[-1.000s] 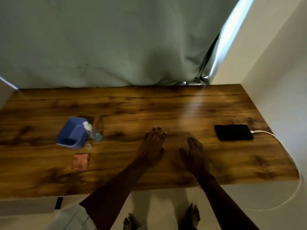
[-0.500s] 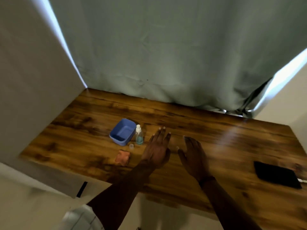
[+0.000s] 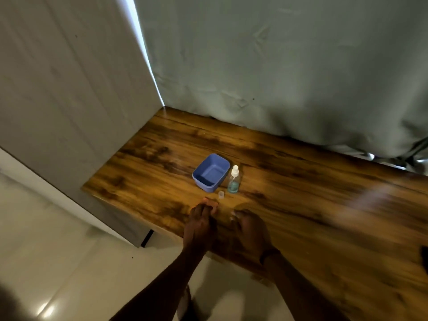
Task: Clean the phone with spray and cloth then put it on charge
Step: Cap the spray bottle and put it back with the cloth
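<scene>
A dark sliver at the far right edge of the desk [image 3: 301, 181] may be the phone [image 3: 424, 258], but it is cut off by the frame and cannot be confirmed; it lies well apart from everything else. The pink cloth [image 3: 206, 201] sits near the front edge, mostly covered by the left hand [image 3: 201, 224], whose fingers curl down onto it; whether they have closed on it cannot be told. The right hand [image 3: 250, 230] hovers just beside, fingers loosely bent, holding nothing visible.

Just beyond the cloth stands a small clear cap [image 3: 221, 195], and beside it the spray bottle [image 3: 234, 180], upright, with blue-green liquid low inside and its white nozzle uncovered. A blue tub [image 3: 210, 173] stands touching or nearly touching the bottle.

The risks, as judged from here: the cloth lies close to the desk's front edge, so a careless drag could pull it to the floor. A reach over the cap could flick it away or tip the light, narrow bottle against the tub. With the nozzle uncovered, a knock could wet the wood. The view is blurred, suggesting a quick head turn that invites a misjudged grab.
</scene>
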